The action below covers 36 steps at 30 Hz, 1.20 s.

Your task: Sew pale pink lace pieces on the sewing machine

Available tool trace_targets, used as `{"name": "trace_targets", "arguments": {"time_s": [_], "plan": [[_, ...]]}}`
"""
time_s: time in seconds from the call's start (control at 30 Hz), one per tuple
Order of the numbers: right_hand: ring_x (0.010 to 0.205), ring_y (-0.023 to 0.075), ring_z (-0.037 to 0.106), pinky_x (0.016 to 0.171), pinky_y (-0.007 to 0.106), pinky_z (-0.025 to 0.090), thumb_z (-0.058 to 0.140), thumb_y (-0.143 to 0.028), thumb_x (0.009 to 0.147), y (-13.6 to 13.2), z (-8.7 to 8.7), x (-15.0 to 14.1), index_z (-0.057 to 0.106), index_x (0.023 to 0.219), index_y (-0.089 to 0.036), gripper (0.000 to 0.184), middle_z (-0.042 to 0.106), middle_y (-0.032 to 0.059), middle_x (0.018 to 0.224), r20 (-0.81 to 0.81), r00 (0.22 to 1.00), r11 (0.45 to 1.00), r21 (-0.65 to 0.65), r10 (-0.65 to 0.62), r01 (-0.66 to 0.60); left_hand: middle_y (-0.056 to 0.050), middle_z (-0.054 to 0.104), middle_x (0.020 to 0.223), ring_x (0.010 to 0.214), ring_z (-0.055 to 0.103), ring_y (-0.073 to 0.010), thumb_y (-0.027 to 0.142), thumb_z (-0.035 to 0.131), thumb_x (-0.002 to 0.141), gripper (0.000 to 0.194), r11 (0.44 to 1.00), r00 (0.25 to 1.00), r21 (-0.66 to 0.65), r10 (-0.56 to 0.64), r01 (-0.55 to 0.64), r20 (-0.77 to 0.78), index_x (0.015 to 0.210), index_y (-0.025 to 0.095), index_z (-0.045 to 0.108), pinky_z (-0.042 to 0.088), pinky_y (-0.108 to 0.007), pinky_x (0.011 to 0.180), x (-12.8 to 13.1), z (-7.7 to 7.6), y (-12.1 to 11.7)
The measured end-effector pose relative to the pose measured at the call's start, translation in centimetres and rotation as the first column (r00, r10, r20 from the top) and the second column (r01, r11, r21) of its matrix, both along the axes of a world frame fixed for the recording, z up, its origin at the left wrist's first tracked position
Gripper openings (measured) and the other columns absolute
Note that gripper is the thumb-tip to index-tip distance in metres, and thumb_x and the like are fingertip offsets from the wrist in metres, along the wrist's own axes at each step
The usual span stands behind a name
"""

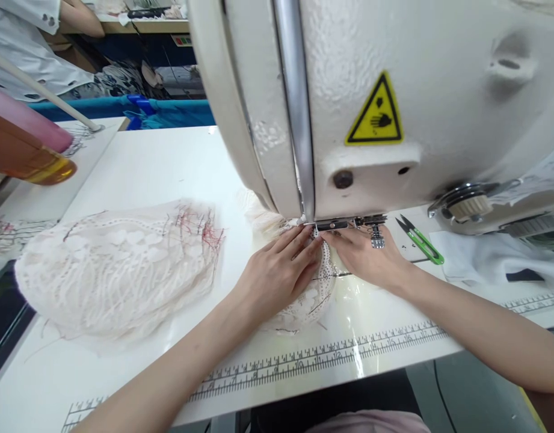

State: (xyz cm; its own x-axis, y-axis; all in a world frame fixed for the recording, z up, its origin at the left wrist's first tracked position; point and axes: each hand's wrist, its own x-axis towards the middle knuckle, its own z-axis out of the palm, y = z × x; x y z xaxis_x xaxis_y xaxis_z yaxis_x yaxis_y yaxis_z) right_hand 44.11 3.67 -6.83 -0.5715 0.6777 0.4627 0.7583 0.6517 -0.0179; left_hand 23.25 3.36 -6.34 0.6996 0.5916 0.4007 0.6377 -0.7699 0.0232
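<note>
A piece of cream lace fabric [319,299] lies under the needle area of a white sewing machine [421,66]. My left hand [279,270] rests flat on this lace, its fingers stretched toward the presser foot. From the other side, my right hand [364,252] reaches to the lace edge by the needle. Its fingers are extended and partly hidden behind the metal attachment [349,224]. The needle point cannot be made out. Further left lies a stack of similar lace pieces [118,270] with loose red and dark threads along its edges.
Green thread snips [421,239] lie right of my right hand, near white cloth [479,255]. A printed ruler [322,355] runs along the table's front edge. At left are a bottle of amber liquid [28,150] and a pink thread cone [42,117]. A person's sleeve [24,36] shows behind.
</note>
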Motion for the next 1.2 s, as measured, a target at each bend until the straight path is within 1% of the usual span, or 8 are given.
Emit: {"name": "trace_targets", "arguments": {"time_s": [0.33,0.47,0.63,0.73,0.87,1.0,1.1,1.2], "plan": [[0.071,0.0130,0.058,0.075,0.035,0.038,0.046,-0.003,0.084,0.0,0.2,0.0,0.062,0.103,-0.018,0.029,0.069,-0.0016,0.108,0.089,0.996,0.978,0.210,-0.025,0.006,-0.015,0.060,0.127,0.120,0.056,-0.0285,0.027,0.050,0.094,0.035,1.000,1.000,0.009,0.007,-0.007,-0.016,0.121,0.008,0.060,0.053,-0.042,0.096,0.1,-0.2,0.0],[0.068,0.0107,0.053,0.067,0.031,0.032,0.041,0.002,0.082,0.1,0.4,0.1,0.061,0.092,-0.019,0.031,0.070,-0.0044,0.094,0.063,0.996,0.978,0.192,0.068,-0.079,-0.013,0.065,0.121,0.112,0.061,-0.0267,0.024,0.054,0.092,0.028,0.996,1.000,0.087,-0.009,0.011,-0.021,0.114,0.010,0.063,0.055,-0.040,0.089,0.2,1.3,-0.8],[0.074,0.0116,0.051,0.068,0.028,0.032,0.037,0.005,0.077,0.4,0.2,0.5,0.058,0.080,-0.020,0.033,0.065,-0.0045,0.076,0.041,0.941,0.935,0.110,0.336,-0.338,-0.007,0.071,0.105,0.085,0.065,-0.0202,0.042,0.057,0.089,0.031,0.941,0.959,0.195,-0.254,0.276,-0.128,0.101,0.016,0.067,0.051,-0.032,0.062,-1.3,3.5,-3.5],[0.072,0.0115,0.050,0.069,0.028,0.034,0.037,0.006,0.072,0.6,0.1,0.6,0.056,0.077,-0.020,0.032,0.064,-0.0052,0.074,0.012,0.923,0.921,0.064,0.384,-0.384,-0.007,0.068,0.112,0.091,0.063,-0.0204,0.029,0.059,0.089,0.020,0.905,0.905,0.216,-0.294,0.368,-0.308,0.102,0.017,0.067,0.047,-0.031,0.056,-2.6,3.4,-5.5],[0.078,0.0143,0.052,0.066,0.029,0.035,0.041,-0.006,0.072,0.5,0.3,0.9,0.058,0.084,-0.018,0.024,0.065,-0.0017,0.080,-0.054,0.910,0.911,0.011,0.412,-0.412,-0.011,0.068,0.109,0.096,0.063,-0.0216,0.004,0.049,0.086,0.024,0.976,0.969,0.128,-0.151,0.178,-0.195,0.101,0.012,0.064,0.049,-0.029,0.061,-3.3,3.3,-7.1],[0.081,0.0156,0.055,0.068,0.031,0.037,0.044,-0.013,0.077,0.5,0.5,1.0,0.059,0.090,-0.017,0.020,0.066,0.0012,0.085,-0.065,0.909,0.910,-0.024,0.411,-0.413,-0.008,0.069,0.101,0.073,0.065,-0.0144,0.011,0.041,0.094,0.020,0.988,0.994,-0.105,0.111,-0.113,-0.024,0.106,0.013,0.058,0.044,-0.023,0.047,-2.9,5.3,-6.5],[0.079,0.0130,0.057,0.076,0.031,0.039,0.046,-0.014,0.087,0.7,0.5,1.0,0.060,0.083,-0.019,0.015,0.068,-0.0020,0.085,-0.052,0.897,0.898,0.050,0.439,-0.436,-0.004,0.066,0.084,0.059,0.059,-0.0140,0.027,0.045,0.096,0.019,0.974,0.998,-0.220,0.042,-0.049,-0.036,0.101,0.014,0.058,0.041,-0.025,0.045,-2.2,6.2,-4.9],[0.080,0.0118,0.057,0.077,0.030,0.040,0.048,-0.015,0.089,0.8,0.6,1.1,0.060,0.079,-0.021,0.017,0.068,-0.0045,0.086,-0.046,0.886,0.883,0.115,0.462,-0.455,-0.005,0.063,0.082,0.068,0.059,-0.0179,0.023,0.050,0.092,0.015,0.976,0.990,-0.210,-0.087,0.063,-0.107,0.099,0.014,0.059,0.046,-0.030,0.057,-1.2,5.1,-3.0]]}}
